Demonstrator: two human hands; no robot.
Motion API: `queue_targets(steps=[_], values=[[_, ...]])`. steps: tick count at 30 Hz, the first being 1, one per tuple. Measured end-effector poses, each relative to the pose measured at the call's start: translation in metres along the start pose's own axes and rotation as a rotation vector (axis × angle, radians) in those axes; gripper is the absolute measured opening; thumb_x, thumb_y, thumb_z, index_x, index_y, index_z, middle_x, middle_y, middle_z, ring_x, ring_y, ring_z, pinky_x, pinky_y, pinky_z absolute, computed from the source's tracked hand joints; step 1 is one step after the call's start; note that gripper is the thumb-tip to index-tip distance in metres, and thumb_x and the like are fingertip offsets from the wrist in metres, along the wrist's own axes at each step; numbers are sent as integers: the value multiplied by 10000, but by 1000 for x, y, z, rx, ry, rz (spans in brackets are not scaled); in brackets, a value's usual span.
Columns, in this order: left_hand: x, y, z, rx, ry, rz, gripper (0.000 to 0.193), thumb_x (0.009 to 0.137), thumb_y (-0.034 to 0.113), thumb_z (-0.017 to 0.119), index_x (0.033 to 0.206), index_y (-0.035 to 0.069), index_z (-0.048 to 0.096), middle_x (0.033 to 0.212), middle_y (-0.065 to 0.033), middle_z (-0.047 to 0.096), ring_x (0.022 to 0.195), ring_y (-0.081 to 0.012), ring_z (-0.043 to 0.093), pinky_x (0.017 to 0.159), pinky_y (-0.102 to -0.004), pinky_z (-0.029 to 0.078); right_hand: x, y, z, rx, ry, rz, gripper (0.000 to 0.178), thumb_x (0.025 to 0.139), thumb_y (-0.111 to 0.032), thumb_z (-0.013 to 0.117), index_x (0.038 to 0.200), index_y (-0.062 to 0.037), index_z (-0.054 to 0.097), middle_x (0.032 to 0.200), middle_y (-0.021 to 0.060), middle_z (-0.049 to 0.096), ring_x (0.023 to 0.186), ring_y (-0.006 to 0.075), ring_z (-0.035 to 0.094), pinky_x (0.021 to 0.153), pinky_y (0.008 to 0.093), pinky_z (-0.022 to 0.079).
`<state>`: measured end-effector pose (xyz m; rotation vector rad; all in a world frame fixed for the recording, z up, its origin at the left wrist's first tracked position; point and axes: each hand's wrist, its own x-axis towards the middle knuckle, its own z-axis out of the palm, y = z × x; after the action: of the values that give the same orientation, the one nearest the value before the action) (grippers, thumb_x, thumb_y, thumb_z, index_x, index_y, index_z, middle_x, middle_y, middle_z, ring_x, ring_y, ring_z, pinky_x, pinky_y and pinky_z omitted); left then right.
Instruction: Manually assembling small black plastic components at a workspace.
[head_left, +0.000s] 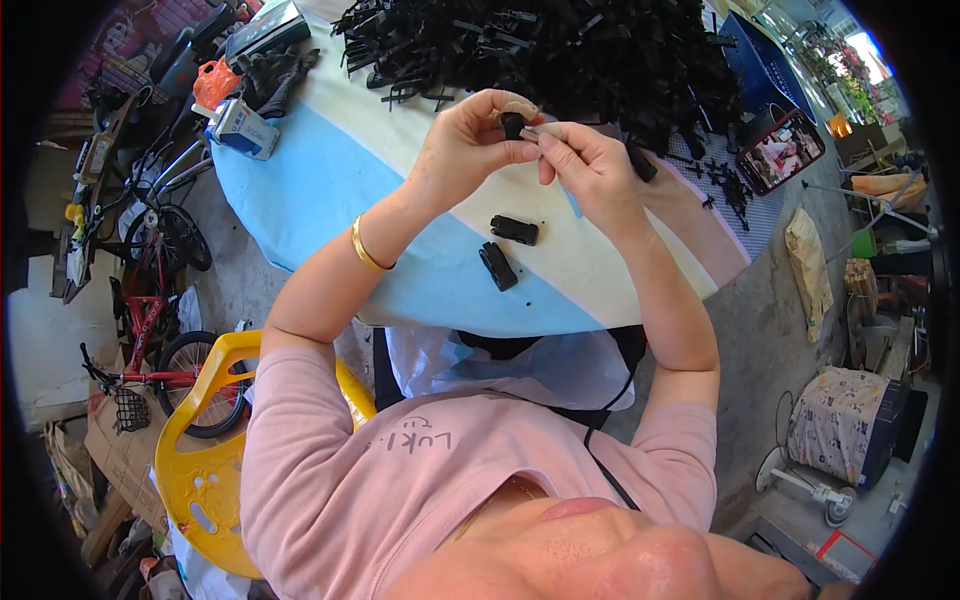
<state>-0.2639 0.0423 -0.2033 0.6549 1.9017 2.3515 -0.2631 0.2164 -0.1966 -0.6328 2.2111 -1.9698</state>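
Observation:
My left hand (468, 142) is raised over the round table and pinches a small black plastic part (512, 125) between thumb and fingers. Close against it, my right hand (592, 172) is closed on a slim tool, whose pale blue end (573, 204) shows below the palm. The tool's tip meets the part near my left thumb, mostly covered by my fingers. Two black plastic pieces lie apart on the cloth nearer me: one block-shaped piece (514, 230) on the cream stripe and another (497, 266) on the blue stripe.
A large heap of black plastic parts (540, 50) covers the table's far side. A blue basket (765, 65) and a phone (780, 150) stand at the right. A blue-and-white carton (242, 130) is at the left edge. A yellow chair (205, 490) stands beside me.

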Motion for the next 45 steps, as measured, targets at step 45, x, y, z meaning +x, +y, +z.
queue_targets(steps=[45], values=[[-4, 16, 1, -349, -256, -288, 193, 840, 143, 590, 924, -2, 494, 927, -159, 615, 858, -234, 638, 790, -349, 531, 1, -4, -19, 118, -136, -244, 201, 832, -87, 618, 1007, 7, 590, 813, 9, 596, 697, 62, 551, 634, 172, 469]])
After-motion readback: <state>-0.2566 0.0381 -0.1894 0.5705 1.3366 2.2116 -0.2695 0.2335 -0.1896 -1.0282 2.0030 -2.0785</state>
